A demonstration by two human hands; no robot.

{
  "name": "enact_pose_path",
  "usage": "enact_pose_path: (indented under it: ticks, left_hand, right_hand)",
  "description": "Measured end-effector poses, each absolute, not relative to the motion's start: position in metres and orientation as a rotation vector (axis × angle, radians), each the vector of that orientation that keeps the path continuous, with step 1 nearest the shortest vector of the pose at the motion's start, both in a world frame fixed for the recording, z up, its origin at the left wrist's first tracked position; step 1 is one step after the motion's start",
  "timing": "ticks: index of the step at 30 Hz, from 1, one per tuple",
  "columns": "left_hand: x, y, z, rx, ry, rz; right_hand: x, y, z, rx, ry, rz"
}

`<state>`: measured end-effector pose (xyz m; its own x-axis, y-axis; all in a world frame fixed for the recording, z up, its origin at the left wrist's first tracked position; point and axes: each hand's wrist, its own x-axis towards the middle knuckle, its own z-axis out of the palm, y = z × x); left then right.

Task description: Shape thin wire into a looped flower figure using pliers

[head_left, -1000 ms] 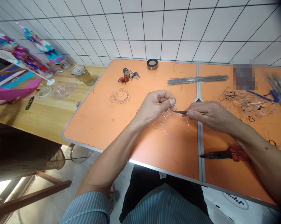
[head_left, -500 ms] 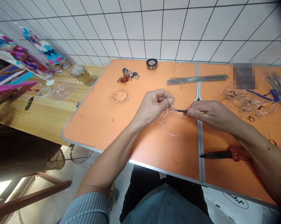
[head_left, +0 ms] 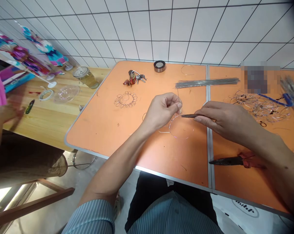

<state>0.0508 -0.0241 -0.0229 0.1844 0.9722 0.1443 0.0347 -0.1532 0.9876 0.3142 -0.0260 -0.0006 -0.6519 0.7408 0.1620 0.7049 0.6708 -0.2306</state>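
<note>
My left hand [head_left: 165, 109] pinches a thin wire near the top of a round wire ring [head_left: 171, 132], which has small loops along its left side. My right hand [head_left: 219, 118] holds dark pointed tweezers [head_left: 189, 115], their tip touching or very close to the wire by my left fingertips. A wire flower-like ring with loops all round [head_left: 126, 99] lies flat to the left. Pliers with red handles [head_left: 228, 161] rest on the table below my right forearm.
Behind my hands lie a bundle of straight wires [head_left: 207, 83], a tape roll [head_left: 159, 66] and keys [head_left: 134, 78]. Tangled wire [head_left: 261, 105] spreads at right. On the wooden table at left stand a jar [head_left: 86, 78] and another person's hand [head_left: 3, 115].
My right hand has rolled over and shifted slightly left with the tweezers, while the wire ring tilts a little. My left hand stays nearly still. The other person's hand moves at left.
</note>
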Motion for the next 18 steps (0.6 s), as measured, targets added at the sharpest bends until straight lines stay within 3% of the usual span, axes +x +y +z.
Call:
enact_pose_path:
  ticks: [6, 18]
  left_hand:
    - [0.0517, -0.0247, -0.0228, 1.467, 1.058, 1.139]
    - [0.0512, -0.0261, -0.0223, 1.465, 1.033, 1.155]
  right_hand:
    - [0.3121, -0.0284, -0.0006, -1.153, -2.665, 0.038]
    - [0.3117, -0.0261, 0.0002, -1.171, -2.643, 0.098]
